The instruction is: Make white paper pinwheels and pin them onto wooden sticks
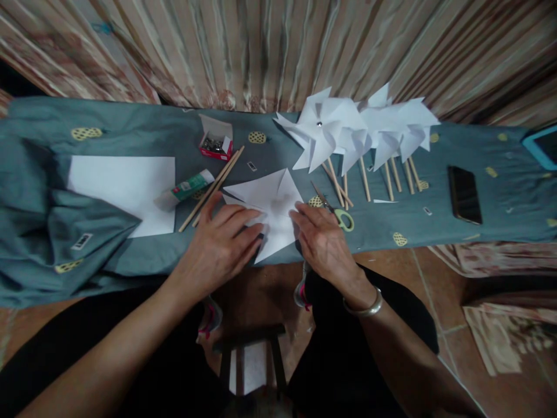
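A square white paper (282,226) with cut corner flaps lies in front of me near the table's front edge. My left hand (224,241) grips its left side, fingers pointing right over the flaps; the fingertips partly blur into the paper. On the opposite edge my right hand (324,241), with a silver bangle on the wrist, closes its bent fingers on the paper; its thumb is hidden. Scissors with green handles (343,219) lie just beyond the right hand. Two wooden sticks (213,188) and a glue stick (185,188) rest past the left hand.
Several finished paper pinwheels (333,125) on sticks lie at the back right. An open red box (215,142) holds small metal pins. White sheets (126,186) lie left, partly under bunched cloth (52,215). A phone (465,194) and a blue-edged device (542,148) are at right.
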Available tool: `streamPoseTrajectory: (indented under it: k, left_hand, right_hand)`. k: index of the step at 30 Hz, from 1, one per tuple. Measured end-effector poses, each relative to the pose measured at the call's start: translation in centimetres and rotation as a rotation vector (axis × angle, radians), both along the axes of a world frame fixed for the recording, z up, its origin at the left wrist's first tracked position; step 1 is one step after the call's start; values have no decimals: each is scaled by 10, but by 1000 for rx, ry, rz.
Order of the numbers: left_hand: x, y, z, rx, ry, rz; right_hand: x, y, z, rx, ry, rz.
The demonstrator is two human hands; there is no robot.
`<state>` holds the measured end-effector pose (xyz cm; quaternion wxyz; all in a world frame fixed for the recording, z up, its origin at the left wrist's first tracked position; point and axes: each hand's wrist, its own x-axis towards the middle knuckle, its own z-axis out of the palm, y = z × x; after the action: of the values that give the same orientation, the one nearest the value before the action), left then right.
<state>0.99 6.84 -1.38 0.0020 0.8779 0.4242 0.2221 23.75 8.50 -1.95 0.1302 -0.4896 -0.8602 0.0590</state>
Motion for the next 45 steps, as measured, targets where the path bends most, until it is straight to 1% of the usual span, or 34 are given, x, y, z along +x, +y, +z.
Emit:
streamPoseTrajectory:
  k: [4,8,12,15,20,22,25,31,36,42,45]
  left_hand:
    - [20,-12,-3,2,-15,-101]
    - [29,-15,-5,-21,25,-89]
    - [24,-14,-2,-20,49,-97]
    - [15,-14,-2,-5,50,-88]
    - [2,-15,-6,-6,-6,-57]
    - [0,-15,-7,0,-13,-53]
    - [-1,-16,-5,-5,-25,-61]
    - [0,-18,-4,-40,-4,-75]
    - [0,-19,-4,-17,13,-92]
    - [1,-19,-3,-6,37,-87]
    - [1,-19,-3,-15,46,-81]
  right_hand:
    - [0,1,0,5,-5,9]
    - [-1,-1,1,1,3,8]
    - [1,-3,4,-24,40,10]
    - [8,-3,7,-72,121,20]
    - [24,-1,9,-240,285,120]
    - [27,0,9,-299,330,134]
    - [27,1,8,-355,418,117]
    - [22,7,8,-402,615,76]
    - [17,9,11,-417,640,109]
    - [11,11,16,-461,587,171]
    - [10,14,15,-461,597,175]
